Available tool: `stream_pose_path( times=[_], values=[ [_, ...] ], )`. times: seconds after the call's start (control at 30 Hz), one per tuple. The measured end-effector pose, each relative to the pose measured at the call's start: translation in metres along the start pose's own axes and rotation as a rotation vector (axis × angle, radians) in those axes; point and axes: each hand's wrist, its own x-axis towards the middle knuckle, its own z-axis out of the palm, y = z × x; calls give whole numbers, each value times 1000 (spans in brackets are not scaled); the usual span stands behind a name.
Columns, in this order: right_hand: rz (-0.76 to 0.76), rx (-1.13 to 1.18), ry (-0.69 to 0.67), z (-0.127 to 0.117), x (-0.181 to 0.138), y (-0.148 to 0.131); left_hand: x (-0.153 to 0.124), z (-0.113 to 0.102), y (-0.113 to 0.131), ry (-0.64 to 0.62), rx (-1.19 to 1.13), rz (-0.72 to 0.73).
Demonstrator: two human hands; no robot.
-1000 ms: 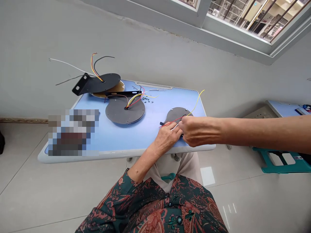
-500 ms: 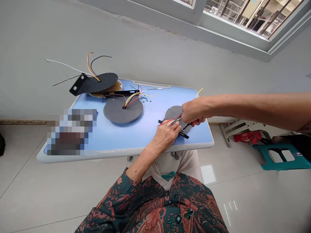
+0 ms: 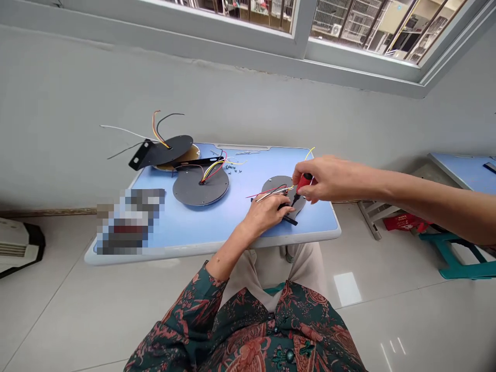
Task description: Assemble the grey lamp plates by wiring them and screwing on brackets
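Note:
My right hand (image 3: 320,178) grips a screwdriver (image 3: 304,181) with a red and black handle. Its shaft points down at a dark grey round plate (image 3: 276,182) on the right of the table. Across that plate lies a black metal bracket (image 3: 290,220), partly hidden by my left hand (image 3: 267,211). The left fingers and thumb are closed over the bracket near the screwdriver's tip, which I cannot make out clearly. Red, white, black and yellow wires (image 3: 267,194) come out of the plate's middle, passing close to the left fingers.
Another grey plate with wires (image 3: 201,187) lies mid-table; behind it a plate with a bracket (image 3: 170,150) rests on a yellowish disc. Small screws (image 3: 232,169) and metal rods (image 3: 248,152) lie at the back. A blurred-out item (image 3: 132,222) sits left on the blue table (image 3: 186,232).
My right hand has turned and shifted, so the screwdriver's red handle now shows. The left hand stays on the bracket. The whole view has shifted slightly.

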Motion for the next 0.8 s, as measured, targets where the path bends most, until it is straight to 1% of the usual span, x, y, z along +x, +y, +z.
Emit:
stream_pose_path(
  times=[0.1, 0.2, 0.27, 0.33, 0.4, 0.5, 0.67, 0.8],
  values=[
    [-170, -20, 184, 15, -11, 19, 1, -3, 0, -22, 67, 35],
    [-317, -106, 318, 32, -15, 30, 3, -5, 0, -43, 108, 102],
    [-376, -213, 383, 41, -16, 31, 4, -5, 0, -51, 104, 113],
    [-377, -324, 406, 43, -16, 26, 4, -3, -1, -59, 105, 113],
    [-370, -420, 379, 41, -17, 18, 5, -1, -3, -70, 112, 120],
    [-379, -537, 291, 31, -18, 6, 6, 1, -6, -96, 83, 125],
    [-308, -694, 141, 16, -10, 0, 6, 4, -10, -75, 36, 121],
    [-373, -729, 32, 14, 3, -8, 6, 7, -13, -56, 6, 119]
  ],
)
